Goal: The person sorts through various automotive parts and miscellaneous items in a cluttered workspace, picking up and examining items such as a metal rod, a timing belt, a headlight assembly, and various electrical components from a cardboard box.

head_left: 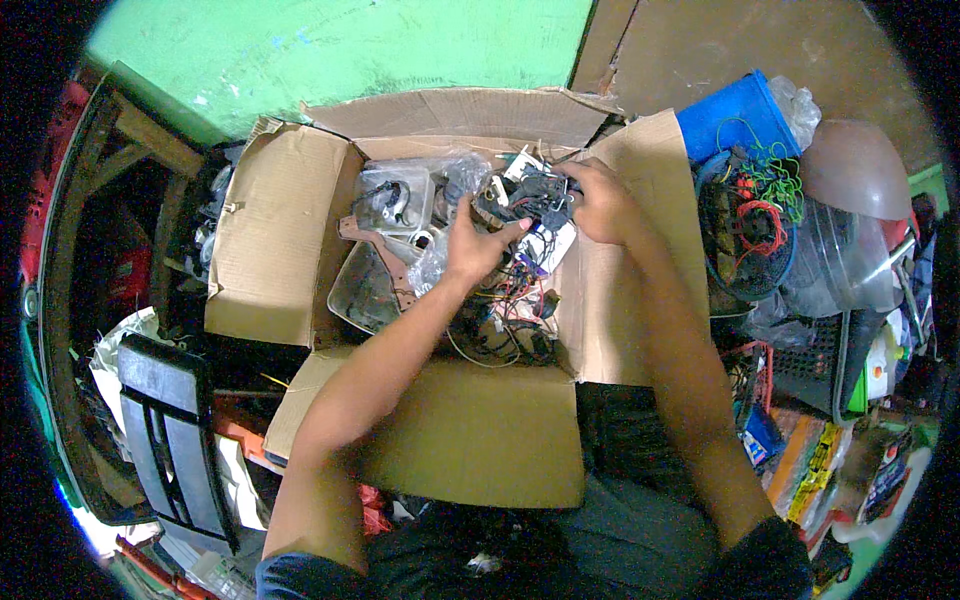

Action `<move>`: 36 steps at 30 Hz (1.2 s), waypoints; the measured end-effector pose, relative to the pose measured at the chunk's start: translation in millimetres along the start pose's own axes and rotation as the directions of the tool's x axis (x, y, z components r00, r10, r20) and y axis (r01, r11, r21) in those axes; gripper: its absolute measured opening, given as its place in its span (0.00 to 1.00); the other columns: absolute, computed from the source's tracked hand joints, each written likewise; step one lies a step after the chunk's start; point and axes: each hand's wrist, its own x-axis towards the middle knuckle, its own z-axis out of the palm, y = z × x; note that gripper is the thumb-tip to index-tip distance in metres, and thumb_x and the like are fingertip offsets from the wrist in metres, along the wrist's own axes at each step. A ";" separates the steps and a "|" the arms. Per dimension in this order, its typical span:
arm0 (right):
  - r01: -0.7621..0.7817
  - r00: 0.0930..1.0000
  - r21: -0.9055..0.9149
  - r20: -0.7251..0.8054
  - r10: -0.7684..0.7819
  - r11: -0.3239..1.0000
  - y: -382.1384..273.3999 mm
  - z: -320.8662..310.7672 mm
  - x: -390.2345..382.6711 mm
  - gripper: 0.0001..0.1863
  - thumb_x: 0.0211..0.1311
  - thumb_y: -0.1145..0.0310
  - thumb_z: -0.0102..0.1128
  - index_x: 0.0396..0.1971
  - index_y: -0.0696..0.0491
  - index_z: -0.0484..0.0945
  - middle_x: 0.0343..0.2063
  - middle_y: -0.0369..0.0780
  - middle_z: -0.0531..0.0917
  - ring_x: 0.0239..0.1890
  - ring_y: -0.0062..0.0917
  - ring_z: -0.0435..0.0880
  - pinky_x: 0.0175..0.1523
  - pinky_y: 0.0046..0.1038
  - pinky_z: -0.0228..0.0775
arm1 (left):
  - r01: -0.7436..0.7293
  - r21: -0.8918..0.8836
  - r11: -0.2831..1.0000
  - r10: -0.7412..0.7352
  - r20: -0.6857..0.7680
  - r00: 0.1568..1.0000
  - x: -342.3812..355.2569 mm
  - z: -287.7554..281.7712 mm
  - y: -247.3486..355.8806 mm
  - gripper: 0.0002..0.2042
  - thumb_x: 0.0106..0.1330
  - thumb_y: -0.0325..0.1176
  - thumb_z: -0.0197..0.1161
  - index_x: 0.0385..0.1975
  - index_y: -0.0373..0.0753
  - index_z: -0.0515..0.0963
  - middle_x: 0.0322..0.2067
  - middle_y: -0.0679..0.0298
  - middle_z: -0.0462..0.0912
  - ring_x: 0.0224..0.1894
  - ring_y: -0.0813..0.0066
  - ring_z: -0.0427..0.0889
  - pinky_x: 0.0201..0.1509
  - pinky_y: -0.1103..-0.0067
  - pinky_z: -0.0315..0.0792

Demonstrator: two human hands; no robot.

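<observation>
A tangle of black cables and small dark parts (540, 200) is held between my two hands over an open cardboard box (450, 430). My left hand (476, 245) grips the tangle's left side, its thumb pointing across the front and its index finger pointing up. On the other side, my right hand (602, 205) curls its fingers over the tangle's upper right edge; some fingertips are hidden. Below the hands lie thin coloured wires (515, 300) and a white flat piece (548, 248). A clear plastic container (395, 195) and a brown metal bracket (385, 250) sit left of my left hand.
The box flaps stand spread outward, one before a green wall (340, 50). To the right are a blue bin (740, 110), a round basket of wires (750, 225) and a brownish rounded shell (855, 168). A black-and-grey panel (165, 430) leans at the left.
</observation>
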 end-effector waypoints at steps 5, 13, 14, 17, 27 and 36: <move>0.011 0.999 0.084 0.052 -0.016 0.996 -10.9 -22.7 -5.9 0.38 0.56 0.71 0.70 0.67 0.56 0.65 0.58 0.56 0.75 0.61 0.49 0.75 0.67 0.39 0.66 | 0.104 -0.073 0.992 -0.109 -0.071 0.992 27.5 0.6 -6.4 0.51 0.43 0.57 0.82 0.61 0.26 0.68 0.54 0.44 0.81 0.56 0.55 0.81 0.62 0.69 0.73; -0.010 0.919 -0.197 -0.388 -0.069 0.980 -0.3 51.5 6.8 0.38 0.60 0.72 0.66 0.68 0.65 0.59 0.60 0.58 0.72 0.61 0.52 0.73 0.65 0.42 0.68 | -0.254 0.149 0.956 0.294 -0.523 0.800 43.3 0.4 -1.4 0.31 0.56 0.48 0.77 0.54 0.34 0.76 0.45 0.43 0.83 0.48 0.49 0.83 0.54 0.63 0.75; 0.027 0.909 -0.228 -0.400 -0.119 0.973 8.2 59.6 9.8 0.35 0.63 0.73 0.62 0.67 0.67 0.59 0.60 0.59 0.72 0.61 0.52 0.73 0.65 0.42 0.68 | -0.224 0.256 0.940 0.319 -0.439 0.840 47.9 -2.3 -10.1 0.30 0.60 0.46 0.74 0.58 0.36 0.74 0.44 0.41 0.83 0.47 0.44 0.82 0.56 0.61 0.74; -0.161 0.973 -0.181 -0.195 0.124 0.970 7.7 65.2 21.0 0.35 0.64 0.71 0.60 0.67 0.68 0.58 0.61 0.59 0.71 0.63 0.51 0.71 0.68 0.40 0.65 | -0.160 0.215 0.963 0.204 -0.201 0.958 60.0 -15.8 -32.3 0.33 0.61 0.45 0.73 0.62 0.37 0.70 0.46 0.40 0.81 0.51 0.43 0.80 0.59 0.59 0.72; -0.032 0.949 -0.191 -0.313 -0.030 0.981 -6.9 75.6 7.5 0.39 0.61 0.70 0.57 0.69 0.67 0.52 0.68 0.61 0.62 0.71 0.51 0.60 0.74 0.43 0.54 | -0.403 0.589 0.701 0.420 0.115 0.900 44.6 -9.0 -14.7 0.36 0.63 0.45 0.69 0.70 0.45 0.63 0.73 0.57 0.59 0.68 0.42 0.65 0.72 0.56 0.60; -0.155 0.932 -0.257 -0.358 0.055 0.954 6.0 88.1 20.3 0.33 0.66 0.66 0.59 0.64 0.70 0.59 0.66 0.62 0.64 0.69 0.53 0.62 0.74 0.51 0.48 | -0.433 0.705 0.561 0.334 0.286 0.898 91.2 -7.0 -12.8 0.37 0.62 0.42 0.69 0.72 0.54 0.60 0.72 0.60 0.63 0.70 0.47 0.65 0.73 0.57 0.61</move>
